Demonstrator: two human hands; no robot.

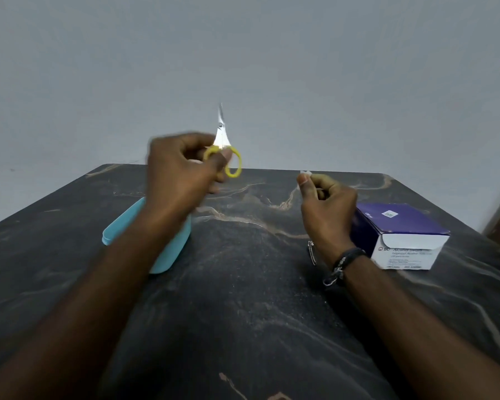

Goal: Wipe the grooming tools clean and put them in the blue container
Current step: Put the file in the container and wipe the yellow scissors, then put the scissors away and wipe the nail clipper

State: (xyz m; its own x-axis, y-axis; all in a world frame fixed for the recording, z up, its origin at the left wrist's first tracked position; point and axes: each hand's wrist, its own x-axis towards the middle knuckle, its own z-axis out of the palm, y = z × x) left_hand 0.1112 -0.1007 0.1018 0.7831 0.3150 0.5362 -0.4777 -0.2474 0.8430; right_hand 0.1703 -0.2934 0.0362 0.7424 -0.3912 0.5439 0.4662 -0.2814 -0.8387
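Observation:
My left hand (182,171) holds small scissors (222,140) with yellow handle rings, blades pointing up, raised above the table. It is blurred by motion. Below my left forearm lies the blue container (168,249), mostly hidden by the arm. My right hand (326,206) is raised to the right and pinches a small white wipe (306,172) between thumb and fingertips; only a corner of it shows. A small metal tool (311,252) lies on the table just left of my right wrist, partly hidden.
A purple and white alcohol swab box (401,238) stands at the right of the dark marbled table (243,298). A plain grey wall rises behind the table's far edge. A brown edge shows at the far right.

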